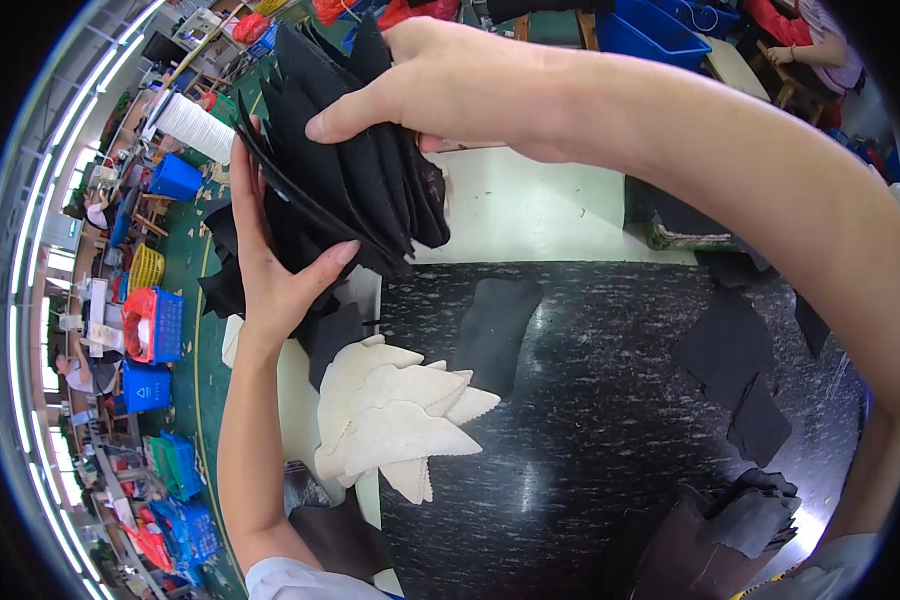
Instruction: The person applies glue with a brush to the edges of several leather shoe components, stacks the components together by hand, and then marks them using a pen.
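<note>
A thick bundle of black cut sheet pieces (350, 190), felt or leather by the look, stands on edge at the upper left between my hands. My left hand (275, 285) clasps its near left side, thumb apart and fingers behind the pieces. Reaching across from the right, my right hand (440, 90) presses its thumb on the bundle's far side; its other fingers are mostly hidden. Just nearer than the bundle lies a fanned pile of cream pieces (395, 410) with zigzag edges. One dark flat piece (500, 325) rests beside it on the speckled black tabletop (530, 440).
Loose dark pieces (725, 345) lie at the right of the table, and a dark stack (735, 520) sits near right. Beyond is a pale board (540, 200). Blue bins (645, 35) stand at the back. Workbenches, crates (155, 325) and other people fill the left.
</note>
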`<state>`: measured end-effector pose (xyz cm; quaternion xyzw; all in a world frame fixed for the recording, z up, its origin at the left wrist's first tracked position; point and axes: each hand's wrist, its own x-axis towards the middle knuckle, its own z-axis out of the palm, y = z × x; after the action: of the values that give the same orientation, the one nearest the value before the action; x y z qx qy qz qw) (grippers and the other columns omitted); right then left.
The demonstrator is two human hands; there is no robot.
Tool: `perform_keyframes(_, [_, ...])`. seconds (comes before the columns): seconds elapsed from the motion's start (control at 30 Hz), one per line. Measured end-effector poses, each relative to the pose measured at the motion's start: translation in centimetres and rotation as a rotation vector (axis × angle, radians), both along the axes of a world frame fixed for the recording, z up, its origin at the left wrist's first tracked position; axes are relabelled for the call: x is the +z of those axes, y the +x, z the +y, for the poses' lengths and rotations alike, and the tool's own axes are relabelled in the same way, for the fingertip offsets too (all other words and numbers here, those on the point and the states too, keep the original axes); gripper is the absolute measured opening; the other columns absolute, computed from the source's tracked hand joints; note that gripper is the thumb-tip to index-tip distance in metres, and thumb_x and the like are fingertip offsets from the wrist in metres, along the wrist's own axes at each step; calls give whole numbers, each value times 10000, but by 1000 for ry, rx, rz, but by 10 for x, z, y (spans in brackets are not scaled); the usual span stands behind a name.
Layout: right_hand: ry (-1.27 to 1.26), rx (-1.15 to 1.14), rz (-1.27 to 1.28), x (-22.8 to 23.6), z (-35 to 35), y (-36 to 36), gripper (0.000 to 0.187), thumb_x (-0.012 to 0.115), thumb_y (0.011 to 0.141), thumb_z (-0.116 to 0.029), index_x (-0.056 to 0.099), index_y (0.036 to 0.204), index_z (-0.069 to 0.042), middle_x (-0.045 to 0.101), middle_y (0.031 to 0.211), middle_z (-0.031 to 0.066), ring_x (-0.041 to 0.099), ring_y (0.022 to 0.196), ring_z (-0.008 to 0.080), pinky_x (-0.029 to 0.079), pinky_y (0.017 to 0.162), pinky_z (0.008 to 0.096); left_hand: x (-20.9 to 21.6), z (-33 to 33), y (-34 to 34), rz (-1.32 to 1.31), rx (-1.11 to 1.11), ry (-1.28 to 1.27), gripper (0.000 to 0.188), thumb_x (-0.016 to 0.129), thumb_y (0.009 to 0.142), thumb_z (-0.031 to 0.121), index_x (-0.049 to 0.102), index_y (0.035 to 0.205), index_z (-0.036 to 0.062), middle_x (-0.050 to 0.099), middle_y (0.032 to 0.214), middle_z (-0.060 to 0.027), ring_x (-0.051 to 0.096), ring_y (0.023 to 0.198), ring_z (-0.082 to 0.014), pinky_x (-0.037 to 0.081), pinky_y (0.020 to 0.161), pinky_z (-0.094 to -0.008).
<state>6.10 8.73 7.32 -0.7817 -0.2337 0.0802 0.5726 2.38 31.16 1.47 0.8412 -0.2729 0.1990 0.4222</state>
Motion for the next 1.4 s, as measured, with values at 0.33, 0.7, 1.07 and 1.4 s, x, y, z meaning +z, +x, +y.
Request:
perform_keyframes(0.33, [-974, 39, -205, -58, -85, -4, 958, 699, 716, -600, 356, 1335, 45, 664, 963, 167, 626, 970, 297, 501, 807, 377, -7, -30, 5, -178, 114, 412, 951, 788, 672, 310, 286, 1440, 61, 335, 1454, -180, 293, 1364, -338, 221, 1106, -431])
perform_keyframes(0.7, [-932, 312, -227, -64, -105, -20, 117, 716, 655, -163, 680, 732, -84, 674, 734, 99, 648, 789, 260, 490, 793, 394, -15, -35, 6, -267, 156, 544, 834, 732, 747, 330, 320, 1436, 105, 245, 1487, -182, 267, 1350, -381, 237, 1084, -473])
perform_keyframes(1.07, [-731, -16, -469, -65, -104, -20, 223, 547, 885, -278, 639, 859, -76, 649, 772, 175, 637, 787, 372, 505, 717, 464, 2, -43, -33, -226, 113, 481, 779, 691, 752, 92, 300, 1424, 48, 191, 1504, -225, 232, 1373, -401, 203, 1112, -452])
perform_keyframes(1.4, [-346, -139, -145, -42, -207, -270, 180, 601, 892, -187, 629, 988, -37, 622, 1011, 105, 622, 911, 271, 498, 780, 347, 9, -46, -176, 50, -329, 647, 671, 694, 763, 198, 402, 1347, 43, 287, 1456, -222, 271, 1350, -412, 200, 1083, -547])
